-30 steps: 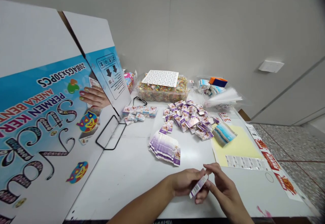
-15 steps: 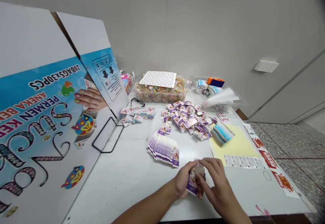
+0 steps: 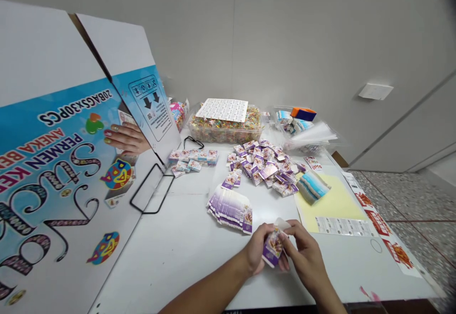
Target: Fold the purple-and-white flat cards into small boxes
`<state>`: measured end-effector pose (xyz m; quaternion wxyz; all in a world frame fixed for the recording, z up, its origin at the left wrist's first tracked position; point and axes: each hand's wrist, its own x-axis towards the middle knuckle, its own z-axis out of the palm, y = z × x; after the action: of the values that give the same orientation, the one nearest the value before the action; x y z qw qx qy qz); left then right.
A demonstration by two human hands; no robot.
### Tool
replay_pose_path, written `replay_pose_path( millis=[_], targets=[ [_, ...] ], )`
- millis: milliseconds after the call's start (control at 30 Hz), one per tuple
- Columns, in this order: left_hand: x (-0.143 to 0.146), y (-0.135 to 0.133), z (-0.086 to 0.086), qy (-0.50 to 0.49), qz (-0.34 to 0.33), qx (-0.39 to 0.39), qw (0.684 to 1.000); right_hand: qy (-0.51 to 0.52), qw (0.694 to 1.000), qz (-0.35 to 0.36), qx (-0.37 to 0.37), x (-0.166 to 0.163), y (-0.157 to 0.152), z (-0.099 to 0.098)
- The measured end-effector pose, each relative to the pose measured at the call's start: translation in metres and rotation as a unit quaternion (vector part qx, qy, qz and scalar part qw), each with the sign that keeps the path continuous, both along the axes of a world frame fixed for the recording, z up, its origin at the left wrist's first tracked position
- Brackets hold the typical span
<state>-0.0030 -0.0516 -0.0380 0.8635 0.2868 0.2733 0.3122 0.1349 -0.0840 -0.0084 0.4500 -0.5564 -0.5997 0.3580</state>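
My left hand (image 3: 257,250) and my right hand (image 3: 303,254) meet near the table's front edge, both pinched on one small purple carton (image 3: 272,248) whose white flap sticks up. Just behind them lies a fanned stack of flat purple cartons (image 3: 231,208). Farther back sits a loose heap of folded purple boxes (image 3: 265,165).
A big blue-and-white printed carton (image 3: 67,162) stands at left, with another person's hand (image 3: 126,138) on it. A clear tub of coloured sweets (image 3: 225,126) under a label sheet (image 3: 223,110) is at the back. A blue pack stack (image 3: 312,186) lies on yellow paper (image 3: 335,204). Row of small boxes (image 3: 192,159).
The small carton was turned from edge-on to face-on between my hands, and both hands drew slightly left and closer together around it.
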Motion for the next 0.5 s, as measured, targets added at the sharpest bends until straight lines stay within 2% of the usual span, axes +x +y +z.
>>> replay_pose_path(
  millis=[100,167,233,367,500],
  targets=[
    [0.002,-0.001,0.008,0.076,0.088,0.091,0.989,0.012,0.991,-0.133,0.028,-0.002,0.003,-0.009],
    [0.002,-0.002,0.011,0.109,0.116,0.147,0.976,-0.01,0.982,-0.183,0.037,-0.003,0.004,-0.01],
    [0.001,-0.002,0.014,0.117,0.125,0.181,0.968,-0.041,0.986,-0.157,0.046,-0.004,0.005,-0.007],
    [-0.002,0.0,0.017,0.106,0.126,0.196,0.967,-0.054,0.991,-0.084,0.084,-0.004,0.007,0.003],
    [-0.003,0.001,0.021,0.098,0.116,0.212,0.965,0.058,0.994,-0.097,-0.012,-0.004,0.012,0.009]
  ],
)
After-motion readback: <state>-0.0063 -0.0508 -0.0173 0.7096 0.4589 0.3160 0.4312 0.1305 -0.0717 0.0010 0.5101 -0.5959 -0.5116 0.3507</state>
